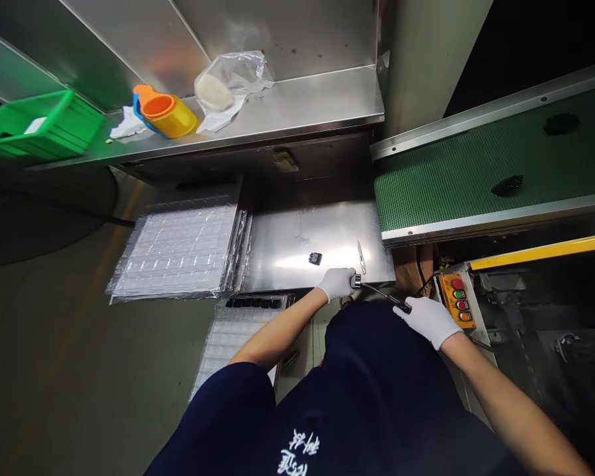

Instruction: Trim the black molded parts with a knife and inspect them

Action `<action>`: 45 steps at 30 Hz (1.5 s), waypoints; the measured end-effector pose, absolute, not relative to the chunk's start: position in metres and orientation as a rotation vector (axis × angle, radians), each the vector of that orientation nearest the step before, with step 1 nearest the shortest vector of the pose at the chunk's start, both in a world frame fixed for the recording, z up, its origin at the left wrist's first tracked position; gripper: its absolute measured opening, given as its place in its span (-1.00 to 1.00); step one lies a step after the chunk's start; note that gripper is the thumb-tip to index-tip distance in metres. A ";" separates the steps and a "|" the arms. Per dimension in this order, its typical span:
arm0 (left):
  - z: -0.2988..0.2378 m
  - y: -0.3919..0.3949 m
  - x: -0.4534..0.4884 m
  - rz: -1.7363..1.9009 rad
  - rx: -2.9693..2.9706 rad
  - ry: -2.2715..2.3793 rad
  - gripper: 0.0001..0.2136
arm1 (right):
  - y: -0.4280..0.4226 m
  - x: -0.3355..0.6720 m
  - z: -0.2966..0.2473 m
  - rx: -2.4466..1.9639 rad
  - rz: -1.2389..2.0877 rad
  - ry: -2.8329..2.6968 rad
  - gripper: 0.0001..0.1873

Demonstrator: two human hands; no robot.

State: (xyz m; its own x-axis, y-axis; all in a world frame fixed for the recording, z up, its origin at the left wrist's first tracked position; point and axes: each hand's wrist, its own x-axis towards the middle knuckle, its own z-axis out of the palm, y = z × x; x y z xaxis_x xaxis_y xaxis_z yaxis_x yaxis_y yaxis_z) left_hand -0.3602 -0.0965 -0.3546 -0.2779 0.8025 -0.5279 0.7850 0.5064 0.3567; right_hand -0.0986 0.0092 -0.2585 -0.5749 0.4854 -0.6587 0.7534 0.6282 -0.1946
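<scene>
My left hand, in a white glove, is closed on a small black plastic part at the front edge of the steel worktop. My right hand, also gloved, grips a black-handled tool with a thin metal shaft. The shaft points left toward the part; whether its tip touches it I cannot tell. Another black plastic part lies on the worktop, up and left of my left hand. A slim metal blade-like tool rests just beyond that hand.
Stacked clear plastic trays stand on the left, and a lower tray holds several black parts. A green conveyor belt on the right carries dark pieces. A shelf bears a green bin, tape rings and a plastic bag. Button box at right.
</scene>
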 end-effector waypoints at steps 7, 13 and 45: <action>-0.337 -0.104 -0.354 -0.003 1.361 2.024 -0.70 | 0.011 -0.110 -0.252 0.893 -0.600 2.282 -0.44; -0.336 -0.110 -0.352 0.041 1.361 2.018 -0.67 | 0.014 -0.113 -0.255 0.880 -0.615 2.278 -0.44; -0.371 -0.119 -0.319 0.929 0.496 2.137 -0.69 | -0.002 -0.122 -0.252 1.007 -0.693 2.259 -0.46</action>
State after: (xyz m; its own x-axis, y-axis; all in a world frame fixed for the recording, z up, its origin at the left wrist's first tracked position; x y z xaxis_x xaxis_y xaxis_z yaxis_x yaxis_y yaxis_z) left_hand -0.3186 -0.1186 -0.3705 -0.6509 0.5904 -0.4772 0.0539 0.6630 0.7467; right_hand -0.1217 -0.0020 -0.2518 -0.5573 0.4883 -0.6715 0.7810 0.5828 -0.2243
